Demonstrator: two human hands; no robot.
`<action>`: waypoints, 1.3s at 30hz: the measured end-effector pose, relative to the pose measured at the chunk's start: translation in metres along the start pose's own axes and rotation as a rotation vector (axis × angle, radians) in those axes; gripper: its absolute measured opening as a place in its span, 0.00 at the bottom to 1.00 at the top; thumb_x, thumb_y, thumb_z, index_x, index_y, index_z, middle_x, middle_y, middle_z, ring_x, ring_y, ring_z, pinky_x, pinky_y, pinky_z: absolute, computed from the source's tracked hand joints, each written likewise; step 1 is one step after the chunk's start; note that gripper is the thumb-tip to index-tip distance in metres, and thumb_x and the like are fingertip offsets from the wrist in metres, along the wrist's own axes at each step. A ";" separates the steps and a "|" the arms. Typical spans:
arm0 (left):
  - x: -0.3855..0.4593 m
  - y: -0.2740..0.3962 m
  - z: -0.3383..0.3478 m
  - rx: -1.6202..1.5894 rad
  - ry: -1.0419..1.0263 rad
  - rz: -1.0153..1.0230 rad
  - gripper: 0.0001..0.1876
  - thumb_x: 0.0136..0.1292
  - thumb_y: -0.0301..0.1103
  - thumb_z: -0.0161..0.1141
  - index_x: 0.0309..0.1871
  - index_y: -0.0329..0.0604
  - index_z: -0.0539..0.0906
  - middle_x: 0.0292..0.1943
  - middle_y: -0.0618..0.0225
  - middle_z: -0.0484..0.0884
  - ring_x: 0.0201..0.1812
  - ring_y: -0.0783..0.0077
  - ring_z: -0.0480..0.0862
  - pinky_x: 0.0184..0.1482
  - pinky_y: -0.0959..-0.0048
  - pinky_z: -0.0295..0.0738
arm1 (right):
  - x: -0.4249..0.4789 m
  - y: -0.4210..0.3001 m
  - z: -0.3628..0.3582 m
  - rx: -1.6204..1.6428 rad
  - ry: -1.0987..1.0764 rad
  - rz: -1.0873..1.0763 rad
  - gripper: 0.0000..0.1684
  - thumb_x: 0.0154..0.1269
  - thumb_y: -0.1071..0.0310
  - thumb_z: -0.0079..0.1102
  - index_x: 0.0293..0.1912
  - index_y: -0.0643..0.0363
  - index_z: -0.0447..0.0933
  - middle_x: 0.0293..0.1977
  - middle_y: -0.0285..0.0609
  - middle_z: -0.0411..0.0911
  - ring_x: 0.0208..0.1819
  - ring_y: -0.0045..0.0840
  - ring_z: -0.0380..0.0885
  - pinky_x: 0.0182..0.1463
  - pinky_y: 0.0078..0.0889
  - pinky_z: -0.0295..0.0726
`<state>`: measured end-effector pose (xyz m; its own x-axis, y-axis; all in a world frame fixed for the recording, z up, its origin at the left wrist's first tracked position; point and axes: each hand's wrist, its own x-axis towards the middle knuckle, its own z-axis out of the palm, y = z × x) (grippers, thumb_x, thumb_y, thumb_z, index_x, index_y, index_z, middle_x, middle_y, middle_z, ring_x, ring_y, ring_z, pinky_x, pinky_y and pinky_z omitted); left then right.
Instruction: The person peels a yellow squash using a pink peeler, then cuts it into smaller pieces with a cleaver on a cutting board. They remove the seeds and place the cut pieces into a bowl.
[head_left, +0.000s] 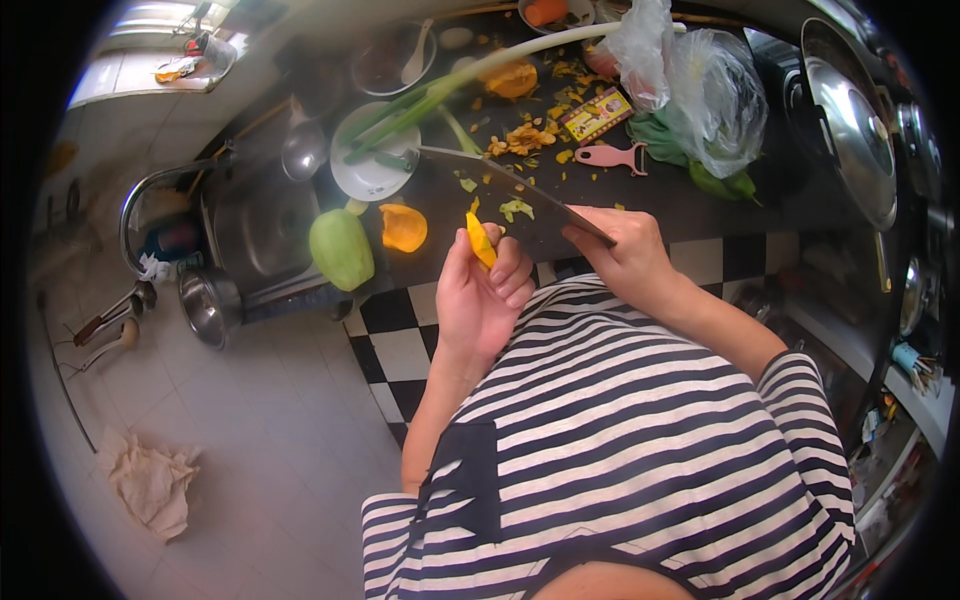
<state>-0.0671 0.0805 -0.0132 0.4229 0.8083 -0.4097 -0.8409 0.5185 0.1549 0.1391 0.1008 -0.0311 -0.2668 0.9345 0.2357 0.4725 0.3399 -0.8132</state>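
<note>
A small yellow-orange pumpkin piece (481, 241) is pinched between the thumb and curled fingers of my left hand (487, 292). My right hand (634, 244) grips a kitchen knife (546, 196), its blade slanting up and leftward over the dark countertop (457, 255). The blade is apart from the pumpkin piece. Left of my left hand lie a cut pumpkin chunk (405, 228) and a peeled pale-green gourd (341, 250) at the counter's front edge. Green peel scraps (517, 210) lie just beyond my hands. The knife handle is mostly hidden in my right hand.
Behind the knife are pumpkin seeds (525, 138), a pink peeler (606, 156), a printed box (598, 115) and plastic bags (720, 97). A long scallion (525, 51) rests across a white plate (367, 180). The sink (259, 225) is left; a metal lid (851, 127) stands right.
</note>
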 end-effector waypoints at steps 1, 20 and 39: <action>0.001 -0.001 0.001 -0.009 0.025 0.006 0.20 0.82 0.48 0.38 0.49 0.44 0.76 0.27 0.72 0.63 0.27 0.77 0.61 0.30 0.77 0.61 | 0.000 -0.002 0.002 0.003 0.020 -0.025 0.24 0.56 0.72 0.67 0.54 0.54 0.83 0.36 0.43 0.85 0.33 0.36 0.85 0.34 0.33 0.82; 0.003 0.005 -0.023 -0.005 0.124 -0.021 0.14 0.77 0.45 0.49 0.49 0.45 0.75 0.42 0.64 0.75 0.44 0.62 0.81 0.50 0.60 0.83 | 0.004 -0.025 -0.001 -0.309 -0.083 -0.401 0.25 0.52 0.72 0.64 0.54 0.55 0.84 0.21 0.35 0.72 0.21 0.24 0.75 0.26 0.27 0.75; -0.002 0.006 -0.040 -0.082 0.042 -0.088 0.21 0.77 0.51 0.48 0.59 0.45 0.76 0.52 0.62 0.80 0.54 0.60 0.81 0.60 0.51 0.77 | 0.002 -0.022 0.004 -0.344 -0.063 -0.425 0.29 0.48 0.69 0.71 0.55 0.55 0.84 0.21 0.34 0.71 0.21 0.25 0.73 0.25 0.28 0.72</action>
<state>-0.0862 0.0705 -0.0471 0.4831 0.7476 -0.4558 -0.8267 0.5609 0.0439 0.1251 0.0953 -0.0145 -0.5383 0.7031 0.4646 0.5567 0.7106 -0.4304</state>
